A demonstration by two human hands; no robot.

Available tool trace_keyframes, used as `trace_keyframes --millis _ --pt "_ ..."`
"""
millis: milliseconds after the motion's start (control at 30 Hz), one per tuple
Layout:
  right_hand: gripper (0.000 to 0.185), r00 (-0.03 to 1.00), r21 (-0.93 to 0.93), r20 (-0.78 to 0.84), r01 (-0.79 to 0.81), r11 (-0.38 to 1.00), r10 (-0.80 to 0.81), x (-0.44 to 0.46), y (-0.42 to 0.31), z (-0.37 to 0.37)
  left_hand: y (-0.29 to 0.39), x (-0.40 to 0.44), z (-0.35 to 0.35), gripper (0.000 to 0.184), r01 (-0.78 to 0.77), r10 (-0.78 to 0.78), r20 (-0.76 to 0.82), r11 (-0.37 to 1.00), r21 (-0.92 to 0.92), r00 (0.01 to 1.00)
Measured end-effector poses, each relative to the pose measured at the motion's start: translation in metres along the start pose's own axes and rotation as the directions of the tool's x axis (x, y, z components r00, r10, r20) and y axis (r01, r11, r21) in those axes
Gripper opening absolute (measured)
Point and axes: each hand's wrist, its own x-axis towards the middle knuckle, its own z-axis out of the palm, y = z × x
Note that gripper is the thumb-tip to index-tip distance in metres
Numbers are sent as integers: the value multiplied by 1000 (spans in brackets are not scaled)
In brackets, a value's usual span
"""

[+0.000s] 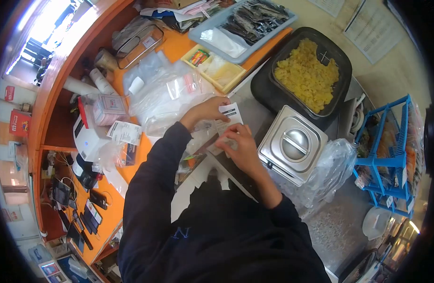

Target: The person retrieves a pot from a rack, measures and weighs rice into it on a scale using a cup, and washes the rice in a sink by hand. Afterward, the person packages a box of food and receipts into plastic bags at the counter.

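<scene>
A white printed receipt [231, 112] is between my two hands, over the gap beside the orange counter. My left hand [205, 112] is closed on its upper left edge, fingers bent over the paper. My right hand [241, 147] is closed in a pinch at the receipt's lower part; whether plastic is caught in those fingers too, I cannot tell. Crumpled clear plastic [201, 137] shows just below my left hand. Close to my right hand stands a steel container with a domed lid [295, 144].
Clear plastic bags [165, 96] lie on the orange counter [172, 43], near a yellow divided tray [226, 78]. A black pan of yellow food [306, 75] stands at the back. Farther right is a blue rack [384, 160]. Phones [91, 214] and a receipt printer [87, 139] are left.
</scene>
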Motion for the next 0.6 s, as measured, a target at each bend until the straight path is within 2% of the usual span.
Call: trace_keyframes --millis 100,200,300,400,467,500,567,600 --pt "19 992 -138 -113 -78 987 62 10 19 32 -3 -5 1 36 31 -23 51 988 -154 998" --pt "21 978 -266 -187 -140 954 91 16 25 46 -11 -5 7 35 73 -69 26 976 -207 997" --pt "24 966 -261 -240 -163 951 99 18 41 57 -10 -6 5 34 48 -47 10 993 -105 999" --pt "26 942 -153 -315 -174 973 119 17 52 66 -5 -12 3 37 -77 69 -60 986 -149 996" --pt "27 912 -55 -370 -213 975 178 18 48 70 1 -14 2 40 -36 14 -142 988 -153 990" --pt "28 880 62 -401 -251 966 255 19 47 71 2 -14 1 41 -15 -13 -181 988 -154 983" --pt "30 803 296 -433 -303 906 410 21 47 73 -10 -13 -1 42 -35 0 -154 974 -223 988" --pt "30 820 195 -455 -287 938 346 21 50 72 -11 -14 -3 42 -45 8 -141 965 -258 990"
